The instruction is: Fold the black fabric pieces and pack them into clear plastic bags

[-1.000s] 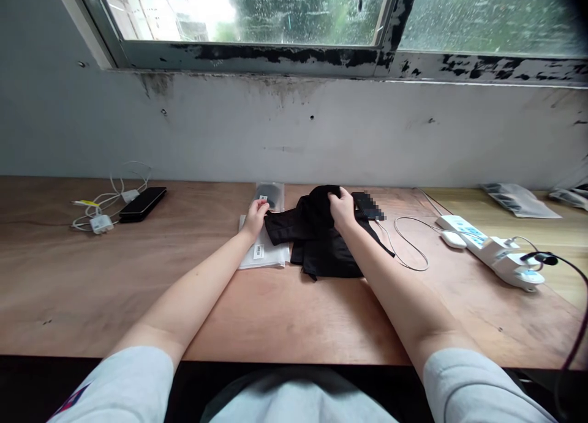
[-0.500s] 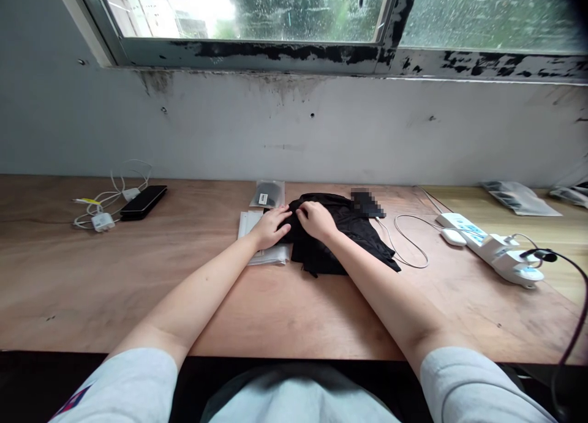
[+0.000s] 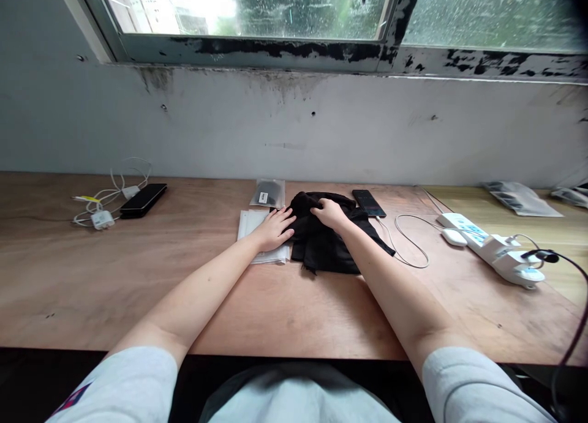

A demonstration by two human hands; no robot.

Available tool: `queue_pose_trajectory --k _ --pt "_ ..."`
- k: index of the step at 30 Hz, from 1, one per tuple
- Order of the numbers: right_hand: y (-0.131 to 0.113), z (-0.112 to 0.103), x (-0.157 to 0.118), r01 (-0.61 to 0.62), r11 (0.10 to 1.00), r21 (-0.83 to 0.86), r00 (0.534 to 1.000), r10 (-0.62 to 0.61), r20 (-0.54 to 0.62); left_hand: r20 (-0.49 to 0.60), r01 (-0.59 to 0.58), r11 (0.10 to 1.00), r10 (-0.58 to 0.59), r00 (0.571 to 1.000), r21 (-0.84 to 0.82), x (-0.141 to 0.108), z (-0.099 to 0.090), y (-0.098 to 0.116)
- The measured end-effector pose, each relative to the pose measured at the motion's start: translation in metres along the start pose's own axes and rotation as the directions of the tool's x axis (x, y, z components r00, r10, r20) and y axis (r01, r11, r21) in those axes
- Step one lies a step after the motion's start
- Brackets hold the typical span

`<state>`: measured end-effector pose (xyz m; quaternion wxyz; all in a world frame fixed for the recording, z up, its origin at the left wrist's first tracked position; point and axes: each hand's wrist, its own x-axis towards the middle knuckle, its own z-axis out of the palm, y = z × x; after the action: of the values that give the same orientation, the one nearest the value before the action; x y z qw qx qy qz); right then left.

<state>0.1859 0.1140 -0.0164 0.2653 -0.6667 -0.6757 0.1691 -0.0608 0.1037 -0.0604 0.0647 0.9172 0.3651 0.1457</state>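
Observation:
A crumpled black garment (image 3: 321, 248) of thin cloth lies on the wooden table; which kind it is I cannot tell. My left hand (image 3: 274, 230) rests flat with spread fingers at the garment's left edge, over a white plastic packet (image 3: 250, 222). On the garment's upper part, my right hand (image 3: 329, 215) has its fingers closed on a gathered fold of the cloth. Part of the packet is hidden under the left hand.
A grey pouch with a label (image 3: 269, 194) lies behind the packet. Right of the garment are a phone (image 3: 368, 203) on a white cable and a power strip (image 3: 491, 248) with plugs. A black case (image 3: 143, 201) and white chargers (image 3: 101, 219) sit at left.
My right hand has moved right, pulling a fold of the garment along, and the garment's right end has drawn in. My left hand has spread its fingers and stayed almost in place.

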Motion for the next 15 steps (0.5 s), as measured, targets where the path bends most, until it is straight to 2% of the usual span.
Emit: queue_pose_trajectory --k 5,9,11,15 --pt "-0.008 -0.014 -0.007 0.058 0.977 -0.204 0.988 -0.086 -0.127 0.027 -0.017 1.0 0.017 1.0 -0.013 0.001 0.001 0.001" --pt "-0.031 -0.004 -0.026 0.107 0.934 -0.341 0.964 -0.181 -0.193 -0.011 0.0 1.0 -0.001 1.0 -0.024 0.001 0.0 0.004" --pt "-0.043 0.004 -0.035 0.151 0.917 -0.37 0.96 -0.225 -0.164 -0.051 -0.009 0.999 0.007 0.999 -0.039 0.001 0.0 0.004" --pt "-0.056 0.022 -0.047 0.297 0.904 -0.308 0.953 -0.299 0.043 -0.163 -0.021 0.997 0.009 0.987 -0.071 0.002 0.0 0.001"
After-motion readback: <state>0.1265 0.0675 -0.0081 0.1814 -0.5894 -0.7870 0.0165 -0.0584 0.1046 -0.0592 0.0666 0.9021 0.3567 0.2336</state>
